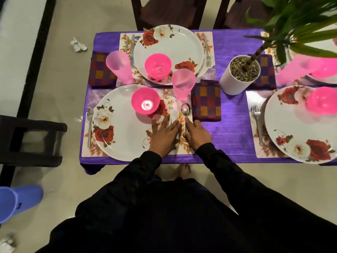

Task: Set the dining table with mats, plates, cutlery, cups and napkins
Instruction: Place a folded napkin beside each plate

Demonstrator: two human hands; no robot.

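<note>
Steel knife (175, 111) and spoon (185, 111) side by side on the near mat (188, 148), right of the plate (125, 132) (likely being straightened); left hand (164, 134) and right hand (197, 134) flat, fingers (176, 123) spread, touching the handles.

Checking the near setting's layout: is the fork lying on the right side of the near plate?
No, the fork lies left of the near plate.

A pale, glossy floor (73, 179) is reflecting soft indoor light around the surface (233, 128), which is wearing a purple cloth. Two dark wooden chairs (164, 13) are standing at its far side, and a black stool (31, 141) is sitting to the left. Crumpled paper (78, 45) is lying on the floor, and a blue plastic container (16, 203) is lying nearby.
</note>
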